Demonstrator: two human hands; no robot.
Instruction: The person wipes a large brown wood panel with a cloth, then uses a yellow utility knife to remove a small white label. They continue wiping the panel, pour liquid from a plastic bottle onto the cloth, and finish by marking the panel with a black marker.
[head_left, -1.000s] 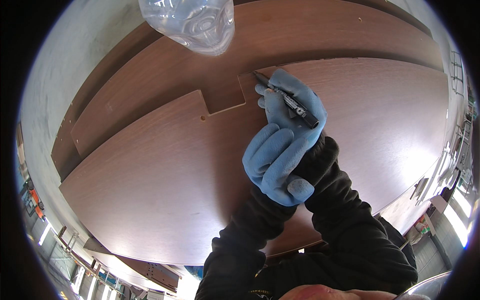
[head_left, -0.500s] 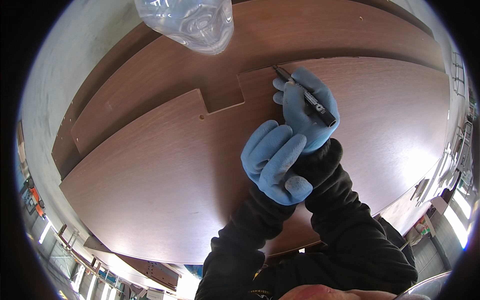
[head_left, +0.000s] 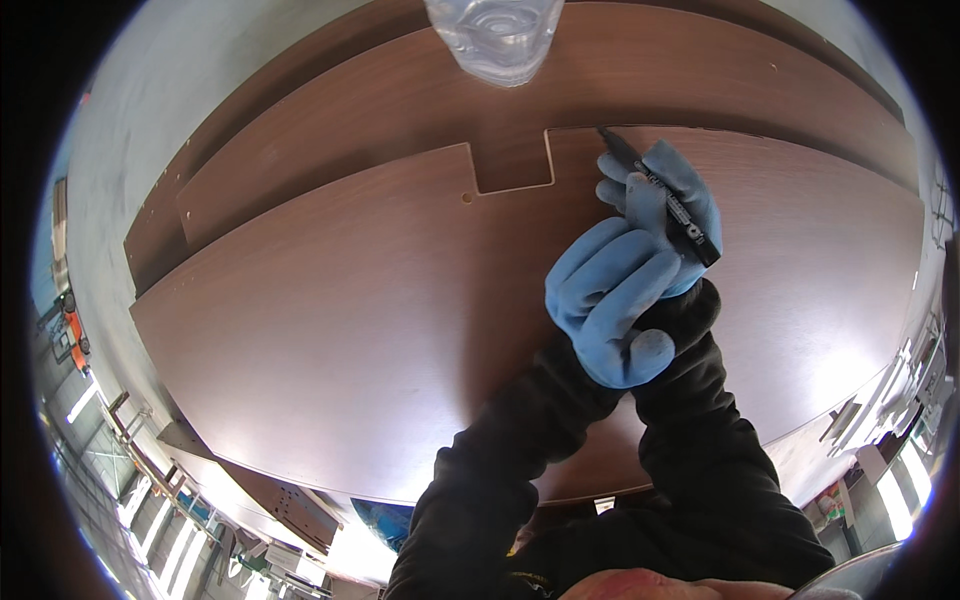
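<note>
My right hand [head_left: 668,212], in a blue coated glove, is closed around a black marker pen [head_left: 672,208]. The marker's tip meets the far edge of a large brown wood-grain panel [head_left: 330,310], just right of a rectangular notch cut in that edge. A dark line shows along the edge there. My left hand [head_left: 612,300], also gloved in blue, lies against the right wrist with its fingers curled. Nothing shows between those fingers, though their inner side is partly hidden. Left of the notch is a small round hole [head_left: 467,199] in the panel.
Beneath and beyond the panel lie similar curved brown panels [head_left: 330,110]. A clear plastic container [head_left: 500,40] stands on them at the far side. An orange machine [head_left: 76,335] shows at the left rim; clutter and pale strips [head_left: 875,400] are at the right.
The view has shifted, so panels, container and hands all appear farther right. The marker stays at the edge near the notch, with its grip unchanged. My left hand remains curled by the right wrist.
</note>
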